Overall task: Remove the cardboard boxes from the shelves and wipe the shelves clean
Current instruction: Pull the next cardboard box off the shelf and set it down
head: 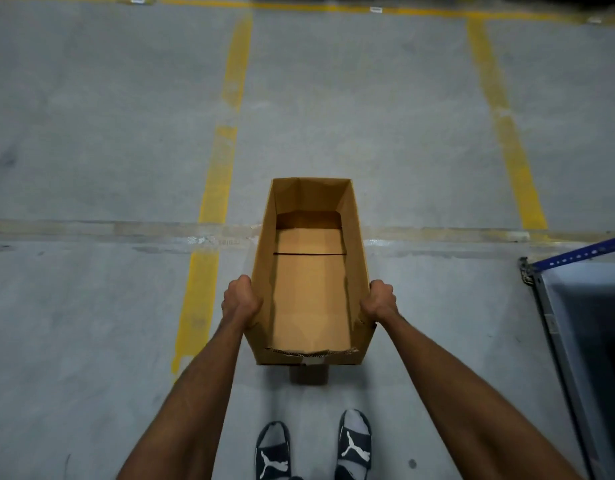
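Observation:
A long, open-topped cardboard box [311,282] with nothing inside is held in front of me above the concrete floor. My left hand [239,299] grips its left wall near the close end, fingers curled over the edge. My right hand [379,299] grips the right wall in the same way. The near end of the box has a torn, ragged edge, and a flap hangs below it. A shelf [576,306] with a blue beam and a grey metal surface shows at the right edge.
The grey concrete floor [91,306] carries yellow painted lines [209,237] running away from me and one across the far end. My feet in dark slides [314,448] stand just below the box. The shelf's corner post [527,271] juts in from the right.

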A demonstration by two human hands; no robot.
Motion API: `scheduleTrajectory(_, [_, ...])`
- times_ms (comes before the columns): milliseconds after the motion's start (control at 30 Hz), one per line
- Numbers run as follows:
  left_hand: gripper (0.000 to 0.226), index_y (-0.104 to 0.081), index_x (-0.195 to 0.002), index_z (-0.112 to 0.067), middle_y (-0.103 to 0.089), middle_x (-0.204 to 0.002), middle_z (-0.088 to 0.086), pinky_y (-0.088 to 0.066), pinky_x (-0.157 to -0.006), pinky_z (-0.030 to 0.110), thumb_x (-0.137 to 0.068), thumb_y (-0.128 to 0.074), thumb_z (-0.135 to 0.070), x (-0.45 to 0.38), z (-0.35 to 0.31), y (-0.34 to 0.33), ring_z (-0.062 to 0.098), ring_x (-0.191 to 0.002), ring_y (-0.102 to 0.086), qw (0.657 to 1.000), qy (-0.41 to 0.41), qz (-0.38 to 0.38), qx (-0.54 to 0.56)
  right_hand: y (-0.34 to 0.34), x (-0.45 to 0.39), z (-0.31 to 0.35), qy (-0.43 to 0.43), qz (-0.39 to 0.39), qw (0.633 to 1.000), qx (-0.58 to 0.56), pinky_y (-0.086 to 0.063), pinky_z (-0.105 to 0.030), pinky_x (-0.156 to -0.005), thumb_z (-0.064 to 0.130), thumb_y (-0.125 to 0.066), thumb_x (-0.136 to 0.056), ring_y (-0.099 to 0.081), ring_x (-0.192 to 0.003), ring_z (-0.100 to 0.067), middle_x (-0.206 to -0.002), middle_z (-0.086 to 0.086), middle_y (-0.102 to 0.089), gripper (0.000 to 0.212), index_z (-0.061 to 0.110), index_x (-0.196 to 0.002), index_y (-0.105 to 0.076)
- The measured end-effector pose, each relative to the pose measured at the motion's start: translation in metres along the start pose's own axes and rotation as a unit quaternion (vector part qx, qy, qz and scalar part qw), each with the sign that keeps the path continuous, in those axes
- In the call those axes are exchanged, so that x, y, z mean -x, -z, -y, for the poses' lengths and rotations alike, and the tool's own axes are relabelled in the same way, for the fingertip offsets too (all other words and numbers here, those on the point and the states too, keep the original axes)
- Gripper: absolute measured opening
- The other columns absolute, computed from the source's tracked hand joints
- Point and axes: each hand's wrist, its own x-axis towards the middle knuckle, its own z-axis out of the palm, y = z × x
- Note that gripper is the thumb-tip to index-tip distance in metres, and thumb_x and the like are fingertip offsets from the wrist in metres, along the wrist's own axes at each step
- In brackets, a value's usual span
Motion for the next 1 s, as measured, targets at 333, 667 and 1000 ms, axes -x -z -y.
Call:
scheduleTrajectory(333, [0.015,-0.045,-0.091,-0.011,-0.057,-0.111,0.015,-0.043,-0.071,0.036,-0.089,-0.058,-0.003,0.021,0.028,-0.049,0.035,-0.101,-0.058,1.000,0.012,-0.003,0.020,-0.047,0.023,-0.035,-0.016,-0.008,1.000,-0.011,-0.052,-0.036,-0.083,0.012,-0.062,-0.096,-0.059,-0.096,-0.028,-0.116,-0.014,-0.060,0.020,0.005,-0.114,-0.058])
scheduleTrajectory(667, [0.020,-0.058,-0.105,-0.008,-0.063,-0.112,0.015,-0.045,-0.070,0.033,-0.089,-0.053,0.003,0.081,-0.022,0.039,0.030,-0.094,-0.060,0.997,-0.062,-0.024,0.035,0.036,0.112,0.005,0.064,-0.030,0.997,0.000,-0.052,-0.033,-0.076,0.005,-0.054,-0.093,-0.063,-0.101,-0.027,-0.119,-0.012,-0.061,0.033,0.008,-0.125,-0.058])
scheduleTrajectory(1000, [0.054,-0.042,-0.140,-0.004,-0.047,-0.133,0.024,-0.049,-0.087,0.040,-0.089,-0.055,-0.007,0.280,-0.074,0.185,0.039,-0.109,-0.057,0.977,-0.172,0.121,0.042,0.188,0.336,-0.004,0.063,-0.035,0.994,-0.083,-0.051,-0.033,-0.083,0.020,-0.059,-0.092,-0.065,-0.105,-0.031,-0.118,-0.011,-0.066,0.034,0.012,-0.125,-0.063])
